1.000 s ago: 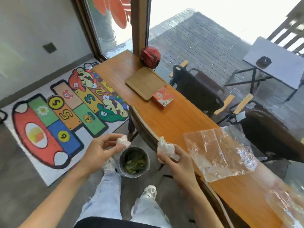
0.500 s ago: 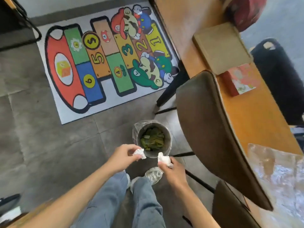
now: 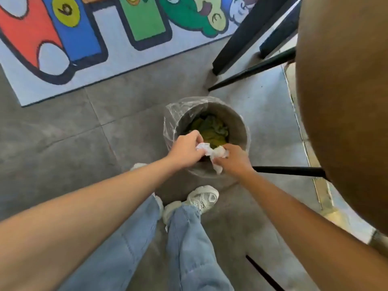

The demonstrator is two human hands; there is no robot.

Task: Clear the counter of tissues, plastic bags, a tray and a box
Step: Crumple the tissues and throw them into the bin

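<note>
The left hand [image 3: 185, 151] and right hand [image 3: 234, 157] each pinch a crumpled tissue [image 3: 218, 153] with closed fingers. The lined waste bin [image 3: 241, 124] (green scraps inside) sits directly below the fingertips, so the tissues would fall in when released.

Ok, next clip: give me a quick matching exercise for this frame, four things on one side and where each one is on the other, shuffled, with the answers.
Things:
1. crumpled tissues
2. bin
3. rug
4. shoe

Places:
A. flat on the floor at the top left, beyond the bin
B. held by the left hand and right hand over the bin's near rim
C. on the floor tiles, nearer the person than the bin
D. standing on the floor, lined with clear plastic, green waste inside

Pairs: 1-B, 2-D, 3-A, 4-C
</note>
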